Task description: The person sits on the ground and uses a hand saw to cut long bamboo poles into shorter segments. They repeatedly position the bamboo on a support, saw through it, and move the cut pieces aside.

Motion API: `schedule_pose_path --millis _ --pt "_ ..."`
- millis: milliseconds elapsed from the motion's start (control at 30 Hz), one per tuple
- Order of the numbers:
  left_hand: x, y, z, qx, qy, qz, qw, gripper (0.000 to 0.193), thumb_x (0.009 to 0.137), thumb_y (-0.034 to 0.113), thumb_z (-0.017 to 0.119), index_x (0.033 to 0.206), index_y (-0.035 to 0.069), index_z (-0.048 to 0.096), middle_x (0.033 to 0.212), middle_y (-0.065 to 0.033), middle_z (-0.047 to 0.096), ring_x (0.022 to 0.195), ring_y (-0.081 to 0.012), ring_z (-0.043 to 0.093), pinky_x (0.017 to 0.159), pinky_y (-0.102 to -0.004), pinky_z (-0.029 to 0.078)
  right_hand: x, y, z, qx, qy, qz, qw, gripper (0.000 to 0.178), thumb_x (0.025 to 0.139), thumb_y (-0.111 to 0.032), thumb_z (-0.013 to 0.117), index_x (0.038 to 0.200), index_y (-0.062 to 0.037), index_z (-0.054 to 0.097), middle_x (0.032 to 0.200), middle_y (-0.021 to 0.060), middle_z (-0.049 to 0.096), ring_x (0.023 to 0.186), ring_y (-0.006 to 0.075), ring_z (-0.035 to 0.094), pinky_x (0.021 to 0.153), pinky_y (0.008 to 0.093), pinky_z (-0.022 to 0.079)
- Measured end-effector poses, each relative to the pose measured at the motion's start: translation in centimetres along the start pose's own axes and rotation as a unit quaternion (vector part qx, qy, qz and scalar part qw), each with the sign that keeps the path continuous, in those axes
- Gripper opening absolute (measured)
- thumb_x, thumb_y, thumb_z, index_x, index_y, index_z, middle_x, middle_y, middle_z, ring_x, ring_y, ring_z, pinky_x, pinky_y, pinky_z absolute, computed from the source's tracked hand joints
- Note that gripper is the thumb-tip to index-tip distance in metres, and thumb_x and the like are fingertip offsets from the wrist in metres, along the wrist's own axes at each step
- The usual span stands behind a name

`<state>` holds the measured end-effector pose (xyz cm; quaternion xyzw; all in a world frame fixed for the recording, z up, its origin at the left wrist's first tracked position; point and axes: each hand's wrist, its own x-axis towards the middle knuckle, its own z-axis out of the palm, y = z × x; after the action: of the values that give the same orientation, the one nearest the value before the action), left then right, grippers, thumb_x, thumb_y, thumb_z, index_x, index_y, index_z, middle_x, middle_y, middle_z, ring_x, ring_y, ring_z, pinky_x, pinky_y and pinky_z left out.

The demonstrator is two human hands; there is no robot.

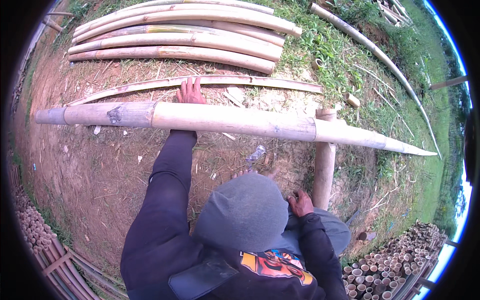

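A long pale bamboo pole [225,119] lies crosswise before me, its right part over the top of an upright bamboo post [325,175]. My left arm reaches beneath the pole, which hides the wrist. Beyond it my left hand [190,93] shows with fingers stretched and apart, beside a split bamboo strip [240,80]. Whether the palm bears the pole from below, I cannot tell. Close to the post's left side, by my grey-clothed leg, my right hand [301,203] rests with fingers loosely bent. No thing shows in it.
Several bamboo poles [170,52] lie side by side at the far left. Another long pole [380,52] curves along the grass on the right. Stacked bamboo [385,270] fills the lower right, and more cut bamboo [32,225] stands lower left. A clear plastic bottle [257,152] lies on the dirt.
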<state>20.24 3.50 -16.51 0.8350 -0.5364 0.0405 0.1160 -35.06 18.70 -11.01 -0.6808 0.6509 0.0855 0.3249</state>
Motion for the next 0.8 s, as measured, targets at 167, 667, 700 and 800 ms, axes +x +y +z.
schedule_pose_path --millis 167,667,700,800 --pt "1.9 -0.6 2.2 0.035 -0.038 -0.018 0.998 0.078 0.086 0.02 0.077 0.158 0.023 0.048 0.15 -0.0139 0.053 0.144 -0.0359 0.047 0.119 -0.062 0.032 -0.1 -1.0 -0.4 -0.037 -0.047 0.027 0.998 0.048 0.096 -0.042 0.072 0.129 -0.0059 0.07 0.127 0.0248 0.071 0.119 0.0437 0.068 0.102 0.0505 0.055" --pt "-6.7 -18.5 -3.2 -0.019 -0.011 -0.082 0.996 0.047 0.11 0.042 0.047 0.136 0.007 0.066 0.147 -0.0162 0.065 0.14 -0.0345 0.057 0.123 -0.049 0.037 -1.2 -2.6 -1.3 0.003 0.075 -0.105 0.992 0.038 0.092 -0.026 0.075 0.121 -0.0035 0.069 0.115 0.0249 0.07 0.106 0.0464 0.069 0.092 0.0531 0.056" --pt "-7.2 -19.6 -4.4 0.036 -0.022 -0.084 0.996 0.047 0.108 0.04 0.049 0.138 0.008 0.066 0.149 -0.0147 0.063 0.142 -0.0341 0.054 0.121 -0.052 0.036 -1.2 -3.5 -1.9 0.003 0.09 -0.127 0.988 0.037 0.089 -0.021 0.077 0.121 -0.0037 0.069 0.115 0.0239 0.069 0.104 0.0457 0.068 0.088 0.0534 0.055" --pt "-11.0 -20.8 -7.9 0.209 -0.013 -0.04 0.977 0.03 0.103 0.031 0.051 0.12 0.019 0.072 0.131 -0.0057 0.069 0.132 -0.0252 0.057 0.116 -0.0608 0.033 -0.2 -7.6 -3.9 -0.063 0.184 -0.281 0.94 0.046 0.083 -0.012 0.08 0.127 -0.006 0.066 0.13 0.0159 0.066 0.123 0.0368 0.062 0.106 0.0524 0.046"
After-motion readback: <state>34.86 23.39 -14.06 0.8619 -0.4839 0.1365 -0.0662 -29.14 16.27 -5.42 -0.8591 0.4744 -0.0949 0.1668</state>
